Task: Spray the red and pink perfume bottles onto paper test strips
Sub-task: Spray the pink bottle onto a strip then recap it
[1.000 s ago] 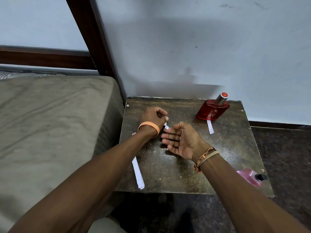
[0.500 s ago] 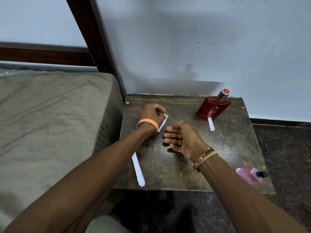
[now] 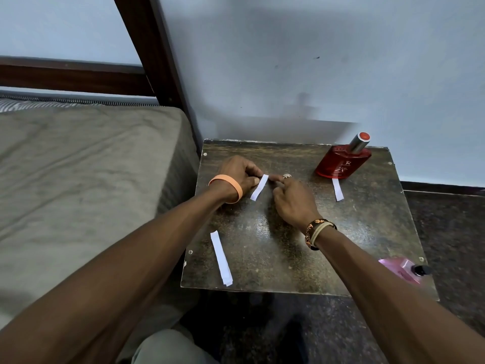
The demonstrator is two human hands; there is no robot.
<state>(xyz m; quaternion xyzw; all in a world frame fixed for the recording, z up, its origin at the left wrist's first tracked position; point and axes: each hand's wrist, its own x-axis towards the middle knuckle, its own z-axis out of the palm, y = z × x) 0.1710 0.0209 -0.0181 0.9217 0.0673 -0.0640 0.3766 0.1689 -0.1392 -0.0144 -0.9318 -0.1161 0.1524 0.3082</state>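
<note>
A small white paper strip (image 3: 259, 187) is pinched between my left hand (image 3: 237, 174) and the fingertips of my right hand (image 3: 291, 195), just above the dark table (image 3: 262, 245). The red perfume bottle (image 3: 343, 161) with a silver, red-topped cap stands at the table's far right. A second strip (image 3: 337, 189) lies in front of it. A third, longer strip (image 3: 221, 258) lies near the front left edge. The pink perfume bottle (image 3: 404, 269) with a black cap lies on its side at the front right corner, partly hidden by my right forearm.
A bed with a grey-brown mattress (image 3: 86, 185) presses against the table's left side, its dark wooden post (image 3: 154, 61) rising behind. A pale wall (image 3: 315, 61) backs the table. Dark speckled floor (image 3: 451, 232) lies to the right and in front.
My right hand turned over from palm-up and moved forward to grasp the strip that my left hand holds. The strip is now out in full view between both hands.
</note>
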